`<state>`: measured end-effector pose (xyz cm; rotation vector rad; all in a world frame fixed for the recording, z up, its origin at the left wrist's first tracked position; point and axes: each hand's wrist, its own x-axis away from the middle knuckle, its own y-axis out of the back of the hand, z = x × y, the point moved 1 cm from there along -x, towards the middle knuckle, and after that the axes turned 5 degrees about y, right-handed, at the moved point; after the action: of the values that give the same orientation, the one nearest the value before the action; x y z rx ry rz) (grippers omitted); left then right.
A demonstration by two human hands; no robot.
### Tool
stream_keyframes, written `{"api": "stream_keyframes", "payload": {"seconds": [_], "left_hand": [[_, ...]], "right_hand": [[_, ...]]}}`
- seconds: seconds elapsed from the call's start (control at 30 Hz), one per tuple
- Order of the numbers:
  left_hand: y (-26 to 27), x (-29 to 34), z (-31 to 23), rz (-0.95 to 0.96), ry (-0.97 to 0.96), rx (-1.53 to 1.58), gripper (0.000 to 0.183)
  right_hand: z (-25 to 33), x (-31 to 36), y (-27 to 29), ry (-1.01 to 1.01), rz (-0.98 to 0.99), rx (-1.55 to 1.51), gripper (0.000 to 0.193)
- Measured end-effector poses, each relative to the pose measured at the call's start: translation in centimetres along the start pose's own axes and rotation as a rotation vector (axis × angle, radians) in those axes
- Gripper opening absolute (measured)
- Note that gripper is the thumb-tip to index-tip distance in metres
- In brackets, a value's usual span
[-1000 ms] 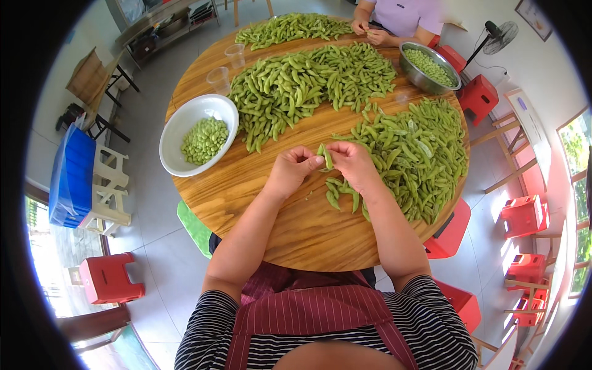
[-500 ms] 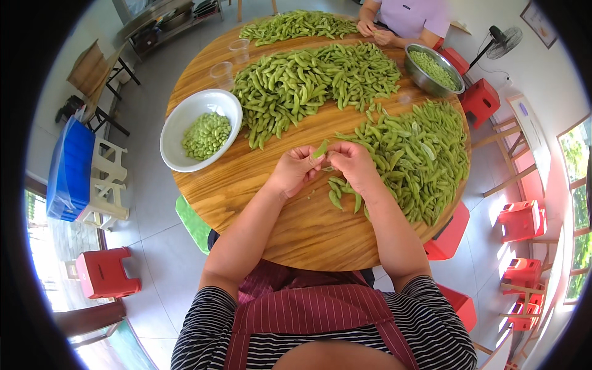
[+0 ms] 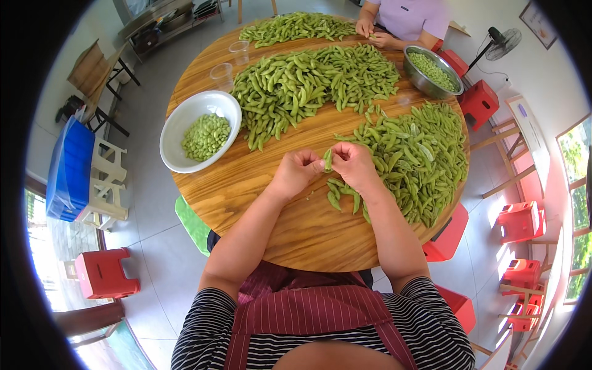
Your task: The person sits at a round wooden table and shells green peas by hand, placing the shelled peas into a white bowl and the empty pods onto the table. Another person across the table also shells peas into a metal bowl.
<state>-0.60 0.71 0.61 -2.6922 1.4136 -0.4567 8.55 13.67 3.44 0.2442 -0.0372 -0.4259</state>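
Between my two hands, over the near part of the round wooden table (image 3: 222, 182), is a green bean pod (image 3: 328, 160). My left hand (image 3: 296, 172) pinches it from the left, fingers closed. From the other side my right hand (image 3: 354, 165) grips the same pod with thumb and fingertips. A white bowl (image 3: 174, 131) to the left of my hands holds shelled green beans (image 3: 206, 137). Just right of my right hand spreads a heap of pods (image 3: 412, 163), some of them paler and flattened. Whether the held pod is split I cannot tell.
Further pod piles lie mid-table (image 3: 308, 77) and at the far edge (image 3: 296, 28). Two clear plastic cups (image 3: 221, 74) stand beyond the bowl. Across the table a person in a lilac shirt (image 3: 414, 17) handles pods near a metal bowl (image 3: 421, 80) of beans. Red stools (image 3: 480, 102) surround the table.
The pod has turned from slanting out of my left fingers to upright between both hands. My right fingertips now close on it. Across the table, the other person's hands have shifted slightly.
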Motion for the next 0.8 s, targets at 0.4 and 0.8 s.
{"api": "stream_keyframes", "payload": {"seconds": [0.4,0.8], "left_hand": [[0.1,-0.3,1.1,0.303,0.145,0.417,0.026],[-0.5,-0.4,1.0,0.186,0.160,0.381,0.025]], "right_hand": [[0.7,0.6,-0.1,-0.141,0.052,-0.221,0.006],[-0.1,0.1,-0.2,-0.108,0.011,-0.247,0.006]]}}
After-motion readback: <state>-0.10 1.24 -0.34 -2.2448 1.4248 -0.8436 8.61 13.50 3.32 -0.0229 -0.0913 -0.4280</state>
